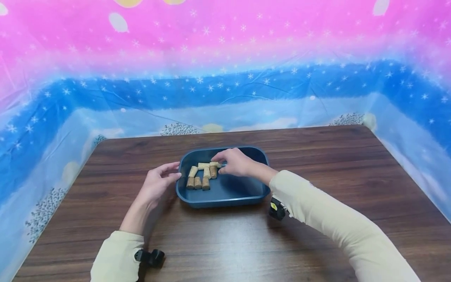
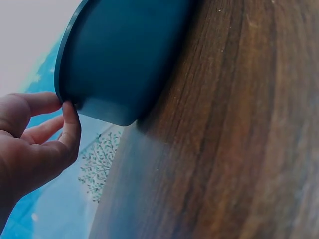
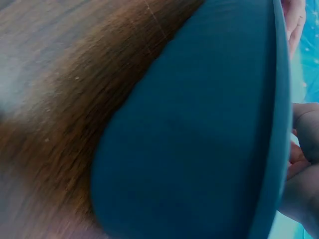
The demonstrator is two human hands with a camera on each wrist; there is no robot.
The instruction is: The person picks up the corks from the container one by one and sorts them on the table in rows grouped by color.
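Note:
A dark blue tray (image 1: pixel 225 203) with rounded corners stands on the table, with several corks (image 1: pixel 198 183) grouped in its left half. Some lie on their sides, and others look upright. At the tray's left end my left hand (image 1: pixel 157 183) pinches the rim between thumb and fingers, which the left wrist view shows at the rim's corner (image 2: pixel 60 74). Reaching over the right side, my right hand (image 1: pixel 237 162) holds a pale cork (image 1: pixel 214 164) at the back of the group. In the right wrist view the tray wall (image 3: pixel 194 129) hides its fingertips and the corks.
Brown wood-grain tabletop (image 1: pixel 317 168) surrounds the tray. Behind and beside it hangs a pink and blue snowflake cloth (image 1: pixel 225 86). A small black camera is worn on the left wrist (image 1: pixel 150 257) and another on the right wrist (image 1: pixel 277 208).

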